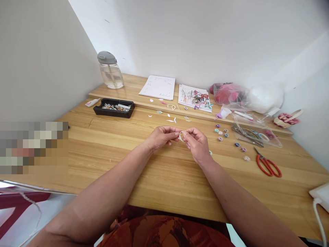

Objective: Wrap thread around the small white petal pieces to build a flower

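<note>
A small white loop-shaped piece (pixel 181 136) is held above the middle of the wooden table (pixel 164 181). My left hand (pixel 164 137) pinches its left side between thumb and fingers. On its right side my right hand (pixel 196 141) is closed, thumb against forefinger. The two hands nearly meet around the piece. Just beyond them lie small white petal-like pieces (pixel 171 120) and a green-edged leaf shape (pixel 159 112). A yellowish flower outline (pixel 171 107) rests farther back, near a pink piece (pixel 163 102).
Red-handled scissors (pixel 268 164) and several thread spools (pixel 220 132) lie right. A black bead tray (pixel 114 108) is at left, before a water bottle (pixel 111 73). Papers (pixel 158 87), plastic bags (pixel 231 96) and a small basket (pixel 286 120) line the raised back ledge.
</note>
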Available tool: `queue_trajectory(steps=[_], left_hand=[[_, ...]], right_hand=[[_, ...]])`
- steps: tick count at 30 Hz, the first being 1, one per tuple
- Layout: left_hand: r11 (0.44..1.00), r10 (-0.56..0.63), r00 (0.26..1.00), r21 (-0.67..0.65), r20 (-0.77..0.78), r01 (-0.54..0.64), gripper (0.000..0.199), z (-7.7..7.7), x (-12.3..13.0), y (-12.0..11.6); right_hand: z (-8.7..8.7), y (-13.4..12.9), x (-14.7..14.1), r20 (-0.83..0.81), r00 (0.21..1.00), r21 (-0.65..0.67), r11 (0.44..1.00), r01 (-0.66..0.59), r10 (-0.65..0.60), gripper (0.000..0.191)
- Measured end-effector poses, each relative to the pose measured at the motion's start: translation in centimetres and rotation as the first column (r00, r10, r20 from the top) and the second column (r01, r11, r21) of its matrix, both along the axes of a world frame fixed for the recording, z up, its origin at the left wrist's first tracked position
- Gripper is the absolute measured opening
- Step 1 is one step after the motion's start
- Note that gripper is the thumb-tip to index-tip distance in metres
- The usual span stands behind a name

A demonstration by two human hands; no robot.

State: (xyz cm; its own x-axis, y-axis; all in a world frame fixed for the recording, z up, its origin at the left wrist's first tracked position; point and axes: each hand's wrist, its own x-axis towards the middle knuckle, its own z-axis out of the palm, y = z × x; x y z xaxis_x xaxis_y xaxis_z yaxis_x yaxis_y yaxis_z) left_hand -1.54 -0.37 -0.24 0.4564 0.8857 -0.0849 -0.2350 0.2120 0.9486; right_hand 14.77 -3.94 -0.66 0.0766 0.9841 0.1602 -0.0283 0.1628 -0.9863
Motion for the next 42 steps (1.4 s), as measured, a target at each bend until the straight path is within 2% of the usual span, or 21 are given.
queue_trajectory(steps=[18,26,42], left_hand=[[0.997,0.017,0.995,-0.072,0.102,-0.009,0.033,-0.16,0.36,-0.16],[0.993,0.031,0.997,-0.118,0.071,-0.022,0.03,0.17,0.51,-0.34],[0.994,0.085,0.996,-0.065,0.018,-0.083,0.032,0.36,0.92,-0.68]], right_hand=[[0.0,-0.06,-0.2,-0.013,1.0,-0.021,0.999,0.025,-0.025,0.025],[-0.09,-0.11,-0.15,0.042,0.999,-0.009,0.999,0.034,-0.034,0.026],[-0.52,-0.09,-0.28,0.136,0.987,0.096,0.993,0.07,-0.083,0.021]])
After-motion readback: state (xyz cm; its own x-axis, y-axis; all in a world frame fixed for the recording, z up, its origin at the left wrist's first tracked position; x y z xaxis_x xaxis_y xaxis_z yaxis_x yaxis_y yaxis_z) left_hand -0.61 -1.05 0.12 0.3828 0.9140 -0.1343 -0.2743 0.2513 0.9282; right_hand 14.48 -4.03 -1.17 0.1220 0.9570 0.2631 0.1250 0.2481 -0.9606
